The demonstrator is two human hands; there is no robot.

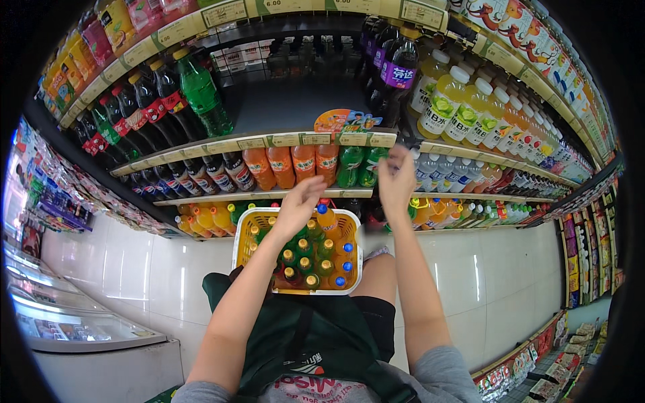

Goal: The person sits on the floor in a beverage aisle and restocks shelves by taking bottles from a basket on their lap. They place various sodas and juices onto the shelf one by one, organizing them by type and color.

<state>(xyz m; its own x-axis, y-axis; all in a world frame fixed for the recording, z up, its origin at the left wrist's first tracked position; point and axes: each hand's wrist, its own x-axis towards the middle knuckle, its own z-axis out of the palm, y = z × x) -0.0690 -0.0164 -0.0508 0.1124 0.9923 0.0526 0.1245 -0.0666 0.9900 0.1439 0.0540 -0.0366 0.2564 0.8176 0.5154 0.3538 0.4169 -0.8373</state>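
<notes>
1. Two hands: left hand (302, 205) released, above the basket (237, 250); right hand (398, 178) near green bottles (351, 166), grip blurred, indeterminable.
2. Capped bottles (304, 262) stand inside the basket.
3. Apparent step: arranging the shelf (282, 113). Next move likely requires a bottle-neck grasp.

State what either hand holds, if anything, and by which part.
Nothing appears held: the bare left hand is open above the yellow-and-white plastic basket; the bare right hand looks empty.

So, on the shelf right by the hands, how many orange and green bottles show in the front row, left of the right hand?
Orange bottles: 4
Green bottles: 2
Total: 6
</notes>
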